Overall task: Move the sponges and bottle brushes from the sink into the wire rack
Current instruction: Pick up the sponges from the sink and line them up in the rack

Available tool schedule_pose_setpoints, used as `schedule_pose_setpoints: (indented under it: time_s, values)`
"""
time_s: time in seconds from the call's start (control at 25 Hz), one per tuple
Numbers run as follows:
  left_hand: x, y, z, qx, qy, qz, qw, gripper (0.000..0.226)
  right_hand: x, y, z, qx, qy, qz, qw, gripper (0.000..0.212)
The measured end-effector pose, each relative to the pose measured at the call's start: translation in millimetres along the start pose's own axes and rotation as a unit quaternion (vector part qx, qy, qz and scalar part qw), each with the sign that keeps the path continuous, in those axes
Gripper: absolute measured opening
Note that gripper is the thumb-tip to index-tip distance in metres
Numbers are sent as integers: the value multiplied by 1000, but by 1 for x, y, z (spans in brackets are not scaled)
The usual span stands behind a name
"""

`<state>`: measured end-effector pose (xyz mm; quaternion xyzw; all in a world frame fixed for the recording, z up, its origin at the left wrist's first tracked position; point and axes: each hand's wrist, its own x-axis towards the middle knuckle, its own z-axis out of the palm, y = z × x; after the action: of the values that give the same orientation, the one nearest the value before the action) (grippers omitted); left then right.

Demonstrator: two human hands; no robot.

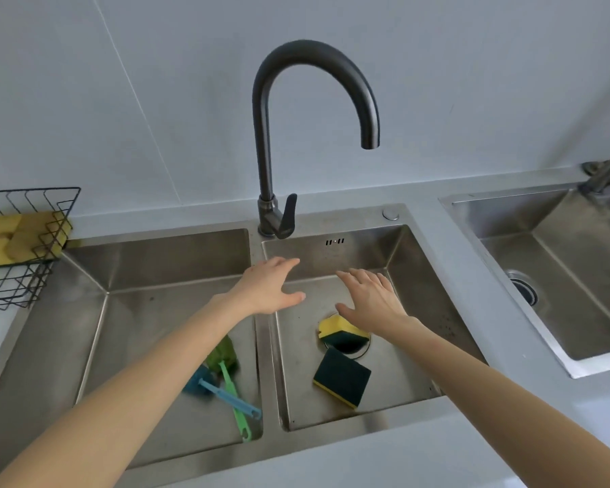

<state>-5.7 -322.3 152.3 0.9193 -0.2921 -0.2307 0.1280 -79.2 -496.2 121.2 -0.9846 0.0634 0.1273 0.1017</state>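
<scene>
Two yellow-and-green sponges lie in the right basin of the steel double sink (416,262): one sponge (342,333) over the drain, the other sponge (342,377) nearer me, green side up. A green bottle brush (228,373) and a blue bottle brush (222,392) lie crossed in the left basin. My left hand (272,288) and my right hand (372,299) hover open above the right basin, holding nothing. The right hand is just above the drain sponge. The black wire rack (32,248) stands at the far left with yellow sponges (11,239) inside.
A tall black faucet (272,142) rises behind the divider between the basins, its spout over the right basin. A second steel sink (557,262) sits at the right, with a grey counter strip between. The white wall is close behind.
</scene>
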Motion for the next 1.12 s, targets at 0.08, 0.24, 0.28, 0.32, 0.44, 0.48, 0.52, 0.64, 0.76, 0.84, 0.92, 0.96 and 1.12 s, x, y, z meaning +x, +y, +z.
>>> schedule_pose_setpoints:
  time_s: [0.08,0.24,0.28,0.32,0.44,0.48,0.52,0.64,0.76,0.84,0.92,0.96,1.12]
  values:
    - [10,4,13,-3,-21,0,1000,71,3,11,7,13,-13,9,1000,64]
    - [26,9,35,0,-67,-5,998,71,11,26,21,26,-46,30,998,63]
    - [30,9,41,2,-77,-7,997,71,15,29,26,29,-58,38,997,63]
    - [34,10,46,2,-87,-9,996,71,18,31,30,33,-69,46,996,63]
    - [44,12,64,-12,-117,-14,993,72,30,38,45,43,-99,62,992,64]
    - [46,13,71,-16,-129,-15,991,72,33,40,50,45,-109,65,991,64]
    - [47,13,78,-19,-141,-16,990,73,36,42,54,47,-119,69,989,64]
    - [53,13,104,-32,-176,-19,984,72,44,49,71,58,-155,87,982,64]
    - [57,14,125,-52,-192,-23,980,69,51,53,86,88,-189,106,972,64]
    - [58,15,136,-50,-201,-15,978,67,54,55,96,98,-208,110,967,65]
    - [61,15,146,-44,-214,-4,976,67,60,58,105,105,-219,114,963,67]
    - [62,15,152,-44,-222,-2,974,68,62,59,109,110,-223,118,961,70]
    - [63,13,169,-25,-248,14,968,70,69,60,121,105,-212,120,964,68]
